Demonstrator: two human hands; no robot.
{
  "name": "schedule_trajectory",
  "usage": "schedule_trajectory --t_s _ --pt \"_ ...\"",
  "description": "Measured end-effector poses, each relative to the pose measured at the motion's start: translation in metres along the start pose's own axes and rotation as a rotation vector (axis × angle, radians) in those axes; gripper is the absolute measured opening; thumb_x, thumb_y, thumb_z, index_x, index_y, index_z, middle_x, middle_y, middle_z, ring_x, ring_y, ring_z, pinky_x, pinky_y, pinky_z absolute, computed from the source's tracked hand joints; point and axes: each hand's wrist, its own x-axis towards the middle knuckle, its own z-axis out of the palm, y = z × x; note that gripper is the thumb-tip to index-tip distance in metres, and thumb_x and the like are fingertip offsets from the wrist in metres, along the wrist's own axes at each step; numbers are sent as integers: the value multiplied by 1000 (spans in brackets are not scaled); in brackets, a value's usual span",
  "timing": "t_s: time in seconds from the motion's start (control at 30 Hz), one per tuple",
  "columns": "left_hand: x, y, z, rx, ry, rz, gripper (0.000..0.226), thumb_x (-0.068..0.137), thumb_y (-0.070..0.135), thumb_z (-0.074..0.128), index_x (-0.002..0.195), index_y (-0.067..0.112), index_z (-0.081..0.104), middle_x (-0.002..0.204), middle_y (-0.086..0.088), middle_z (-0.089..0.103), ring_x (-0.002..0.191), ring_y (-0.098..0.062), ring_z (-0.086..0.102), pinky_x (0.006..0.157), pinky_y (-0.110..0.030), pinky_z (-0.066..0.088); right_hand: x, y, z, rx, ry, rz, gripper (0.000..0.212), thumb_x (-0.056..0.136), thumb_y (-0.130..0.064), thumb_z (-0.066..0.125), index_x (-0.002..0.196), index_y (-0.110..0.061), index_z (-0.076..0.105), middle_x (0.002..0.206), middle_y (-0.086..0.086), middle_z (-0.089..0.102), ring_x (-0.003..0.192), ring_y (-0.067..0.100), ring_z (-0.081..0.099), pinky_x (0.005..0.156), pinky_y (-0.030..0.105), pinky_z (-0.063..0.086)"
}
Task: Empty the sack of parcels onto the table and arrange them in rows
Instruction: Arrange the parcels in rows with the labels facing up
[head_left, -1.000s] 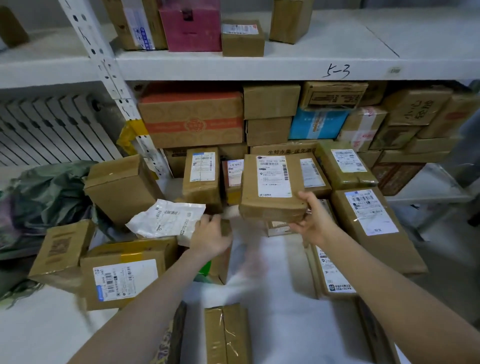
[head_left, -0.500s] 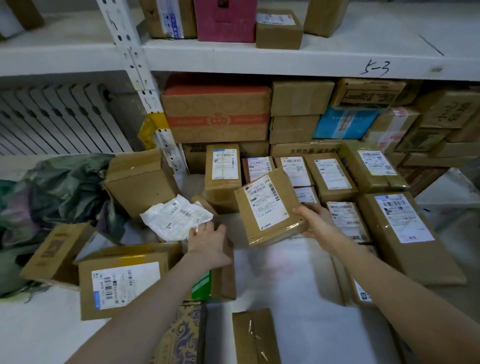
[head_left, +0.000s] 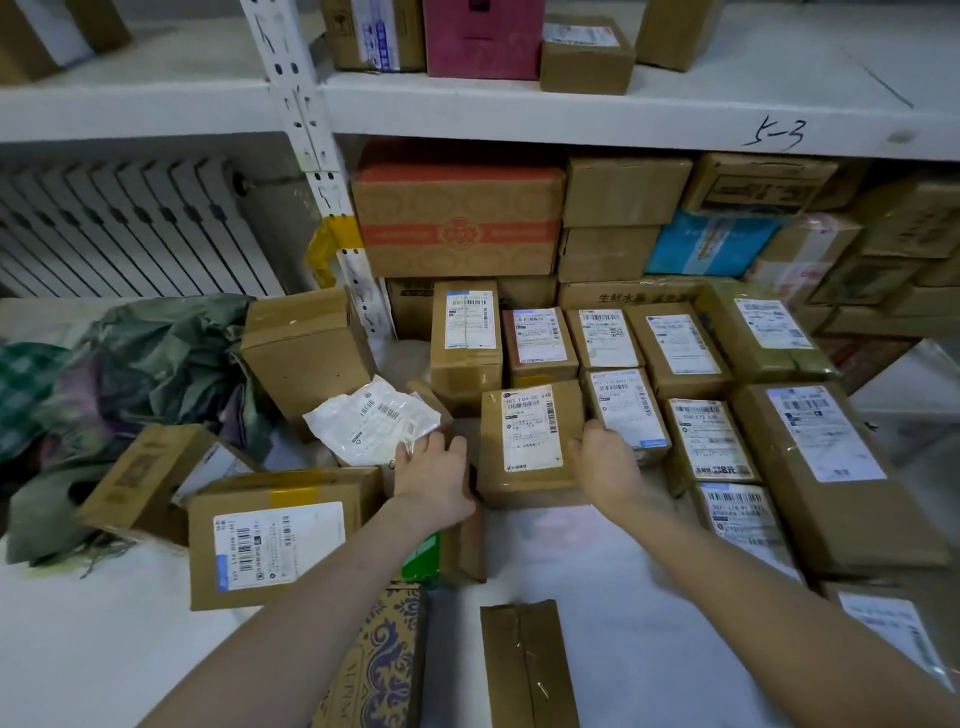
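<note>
Both bare arms reach forward from the bottom edge of the view, converging towards the middle. The left forearm (head_left: 311, 613) rises diagonally from the lower left, its wrist straight. The left hand (head_left: 434, 480) lies palm down with the back facing up and the fingers (head_left: 415, 451) pointing forward and slightly bent at the tips; whether they grip anything cannot be told. The right forearm (head_left: 753, 587) comes in from the lower right. The right hand (head_left: 607, 465) grips the right side of a labelled cardboard parcel (head_left: 530, 441), thumb on top, the other fingers hidden.
</note>
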Motion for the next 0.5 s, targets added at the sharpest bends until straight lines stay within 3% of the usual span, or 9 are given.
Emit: schedule_trajectory --t_s 0.07,0.17,0.23,0.3,0.4,0.5 --pt "-2 1 -1 -30 11 1 79 80 36 68 146 22 28 147 -8 34 141 -30 28 119 -51 14 1 1 1 -59 11 -4 25 94 -4 49 119 0 47 122 20 54 105 34 60 81 39 50" --pt "-8 0 0 -82 66 50 68 84 32 64 144 23 34 143 -4 40 138 -26 34 119 -48 16 -9 -4 6 -165 142 -170 41 89 -13 57 127 -10 43 128 10 45 117 27 48 86 36 48" --pt "-13 -3 1 -136 156 68 55 87 28 62 138 24 43 137 -1 47 130 -23 43 117 -44 26 -17 -11 11 -247 18 -398 46 86 -23 62 128 -18 46 127 3 46 119 22 45 85 35 46" --pt "-16 -7 0 -191 215 75 46 88 26 61 133 23 50 130 -2 52 121 -23 49 108 -37 39 -16 -13 13 -405 -125 -511 53 81 -19 66 130 -20 46 129 1 46 121 21 46 86 35 46" --pt "-20 -13 -5 -233 206 93 39 88 21 61 128 22 58 125 -2 55 116 -22 53 95 -31 49 -6 -12 8 -533 -79 -537 57 80 -5 61 132 -19 43 131 4 47 123 23 46 95 35 41" --pt "-22 -19 -10 -288 246 79 33 89 12 58 120 20 63 121 -2 59 112 -22 57 90 -33 53 -9 -13 7 -518 -141 -499 53 82 -3 60 131 -15 42 131 7 46 122 25 45 90 35 43"
